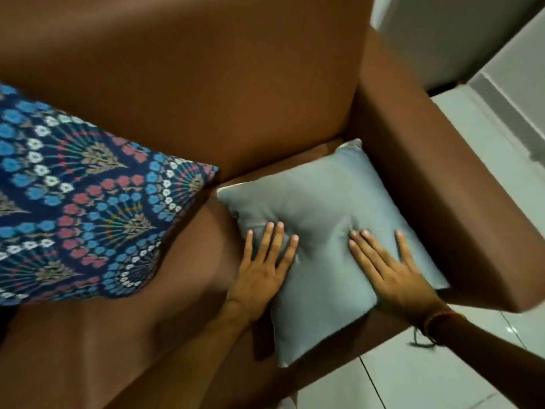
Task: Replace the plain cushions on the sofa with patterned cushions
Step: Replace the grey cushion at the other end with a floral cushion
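A plain grey cushion lies flat on the seat of the brown sofa, tucked into the corner beside the right armrest. My left hand rests flat on its left part with the fingers spread. Flat on its right part lies my right hand, fingers apart; neither hand grips the fabric. A patterned cushion, dark blue with blue, pink and white flower arcs, leans against the backrest at the left, apart from the grey one.
The sofa's right armrest borders the grey cushion. Beyond it lies a pale tiled floor and a white wall or cabinet at the upper right. A cord bracelet is on my right wrist.
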Demonstrator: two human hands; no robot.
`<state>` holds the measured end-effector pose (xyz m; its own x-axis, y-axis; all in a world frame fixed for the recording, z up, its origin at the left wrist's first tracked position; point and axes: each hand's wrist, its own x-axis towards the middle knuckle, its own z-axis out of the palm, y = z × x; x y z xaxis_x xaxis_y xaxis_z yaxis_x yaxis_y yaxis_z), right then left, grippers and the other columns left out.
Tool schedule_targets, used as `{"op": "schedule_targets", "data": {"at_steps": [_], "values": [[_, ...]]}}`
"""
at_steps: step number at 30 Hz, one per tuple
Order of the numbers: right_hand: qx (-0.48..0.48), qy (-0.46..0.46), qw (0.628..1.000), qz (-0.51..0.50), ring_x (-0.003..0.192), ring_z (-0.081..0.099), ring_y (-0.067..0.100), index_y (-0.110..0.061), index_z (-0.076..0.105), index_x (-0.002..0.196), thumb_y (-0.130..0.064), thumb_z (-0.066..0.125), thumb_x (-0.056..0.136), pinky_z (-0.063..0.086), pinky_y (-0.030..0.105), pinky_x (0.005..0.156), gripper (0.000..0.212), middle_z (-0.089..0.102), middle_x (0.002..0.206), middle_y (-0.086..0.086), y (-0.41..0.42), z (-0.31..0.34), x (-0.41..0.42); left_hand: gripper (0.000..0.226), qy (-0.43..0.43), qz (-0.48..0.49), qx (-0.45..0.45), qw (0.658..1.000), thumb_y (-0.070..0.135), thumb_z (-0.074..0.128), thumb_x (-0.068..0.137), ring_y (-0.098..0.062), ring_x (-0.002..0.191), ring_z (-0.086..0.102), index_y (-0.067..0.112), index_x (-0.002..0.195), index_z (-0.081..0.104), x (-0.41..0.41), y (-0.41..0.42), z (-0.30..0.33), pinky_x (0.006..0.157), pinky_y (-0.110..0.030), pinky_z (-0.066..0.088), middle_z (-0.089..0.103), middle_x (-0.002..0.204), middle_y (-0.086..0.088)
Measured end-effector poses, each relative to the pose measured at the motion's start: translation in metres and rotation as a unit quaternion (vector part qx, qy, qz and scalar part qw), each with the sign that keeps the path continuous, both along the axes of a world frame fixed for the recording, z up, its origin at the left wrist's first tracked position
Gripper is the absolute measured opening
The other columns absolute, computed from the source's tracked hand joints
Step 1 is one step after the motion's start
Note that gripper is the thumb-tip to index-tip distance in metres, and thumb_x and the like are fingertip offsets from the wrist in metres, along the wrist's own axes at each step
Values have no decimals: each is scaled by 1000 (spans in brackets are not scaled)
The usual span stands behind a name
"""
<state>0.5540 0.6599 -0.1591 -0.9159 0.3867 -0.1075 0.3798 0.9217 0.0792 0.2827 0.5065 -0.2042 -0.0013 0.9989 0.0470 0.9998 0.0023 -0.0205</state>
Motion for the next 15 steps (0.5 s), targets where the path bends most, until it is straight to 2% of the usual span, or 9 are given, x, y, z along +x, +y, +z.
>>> {"op": "schedule_targets", "data": {"at_steps": [2,4,6,7,9,11,13,14,15], "values": [[-49,18,999,-13,153,42,40,-4,25,166,-55,43,99,28,80,116,86,39,169,16,13,8,-11,96,-33,-19,-14,999,7,78,69,-45,148,40,9,157,38,-12,11,19,114,-72,32,44,157,-26],[-136,60,988,-30,144,55,40,0,50,154,-60,45,92,34,75,116,86,56,157,17,28,33,-16,102,-138,-41,-4,990,5,79,50,-39,141,49,13,148,52,-32,19,43,119,-66,31,55,149,-18],[-201,142,967,-68,134,65,35,-3,60,145,-52,58,85,45,61,117,77,67,144,15,53,71,-21,82,-281,-43,53,957,6,73,59,-34,133,54,12,140,56,-50,36,75,125,-50,29,60,143,-16],[-239,183,949,-91,125,70,31,-8,64,141,-51,63,84,52,55,111,71,72,136,12,69,95,-28,66,-337,-34,83,937,3,69,70,-35,129,56,9,136,58,-58,48,93,124,-45,31,61,140,-18],[-336,252,896,-145,102,79,18,-25,72,123,-56,72,87,65,47,88,48,81,113,-5,104,152,-50,42,-414,19,127,901,0,63,86,-41,117,63,11,127,64,-71,77,131,107,-51,48,67,129,-23],[-321,281,891,-158,89,77,3,-33,68,106,-67,71,87,64,31,78,38,81,97,-15,143,202,-80,24,-439,74,195,874,20,64,90,-37,98,68,17,114,63,-77,111,168,82,-48,56,71,108,-17],[-259,279,907,-179,90,71,15,-30,65,99,-63,63,82,56,34,79,37,74,94,-7,180,233,-112,29,-445,125,251,851,51,66,94,-14,88,71,25,104,66,-82,147,201,73,-34,57,74,96,4],[-248,267,910,-199,94,69,21,-27,67,99,-56,58,79,51,36,80,36,73,95,0,197,239,-127,31,-427,141,272,851,62,64,93,0,82,68,32,101,68,-88,164,214,68,-24,53,72,89,14],[-239,260,910,-216,99,69,28,-20,70,103,-48,54,78,47,36,80,41,74,99,7,212,240,-140,35,-400,155,283,858,68,60,93,4,77,65,35,101,69,-95,180,222,64,-20,48,70,84,18]]}}
